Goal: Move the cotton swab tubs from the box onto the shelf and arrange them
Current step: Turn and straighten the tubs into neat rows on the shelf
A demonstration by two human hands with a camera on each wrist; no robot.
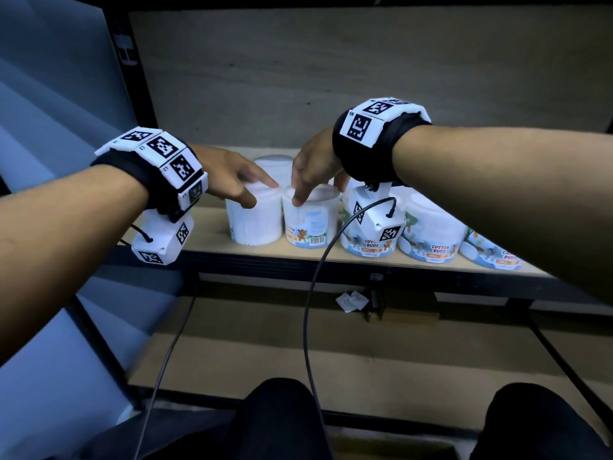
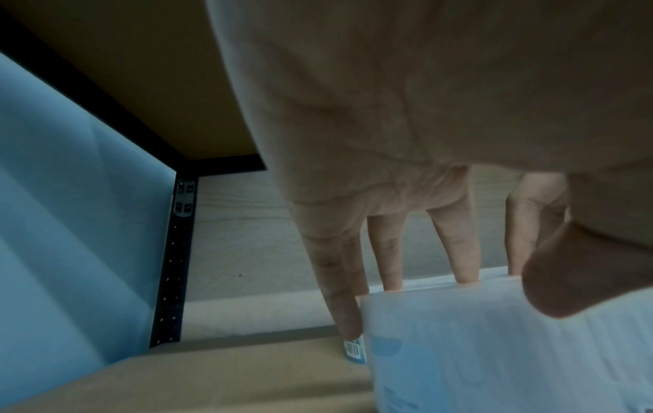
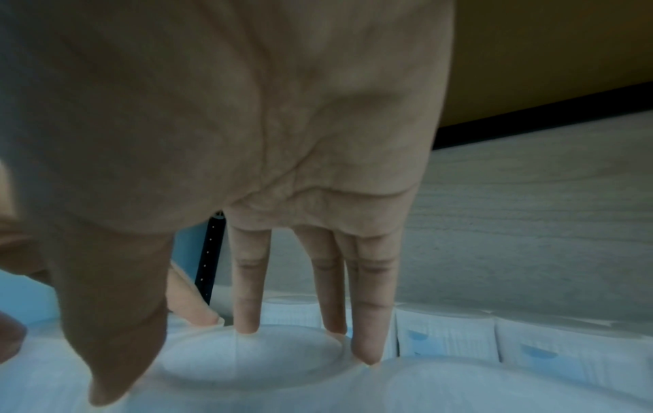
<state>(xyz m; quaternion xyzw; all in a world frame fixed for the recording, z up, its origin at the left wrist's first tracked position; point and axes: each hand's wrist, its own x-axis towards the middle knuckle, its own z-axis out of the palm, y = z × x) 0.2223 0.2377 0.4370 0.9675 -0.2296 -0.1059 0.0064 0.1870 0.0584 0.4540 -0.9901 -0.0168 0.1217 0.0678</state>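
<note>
1. Head view: the cotton swab tubs stand upright on the wooden shelf (image 1: pixel 212 247), packed side by side near its front edge, with at least 1 more behind. The left hand (image 1: pixel 232 179) spans the lid of the leftmost tub (image 1: pixel 253 224), fingers and thumb bent over its rim. The right hand (image 1: pixel 315 171) does the same on the neighbouring tub with the bear label (image 1: pixel 308 224). Further tubs marked "Cotton Buds" (image 1: pixel 431 237) continue to the right. The box is not in sight.

2. Left wrist view: the left hand's fingers (image 2: pixel 455 246) reach down the far side of the translucent tub (image 2: pixel 494 349) and the thumb comes down on the near side, so it grips the top. I judge these tubs light, with thin, smooth, slightly yielding plastic walls. Taking hold at the stiffer lid rim looks safest, since a hard squeeze lower down could dent the wall.

3. Right wrist view: the right hand's fingertips (image 3: pixel 247 315) rest on the far edge of the round lid (image 3: pixel 247 355) and the thumb hangs over the near edge, in a loose grasp from above. More tubs (image 3: pixel 445 332) stand in a row against the pale wood-grain back panel (image 3: pixel 530 223).

4. Room: the shelf board is flat and smooth, so tubs should slide easily. Black metal uprights (image 2: pixel 173 265) frame it, and a blue wall (image 2: pixel 70 223) lies to the left.
</note>
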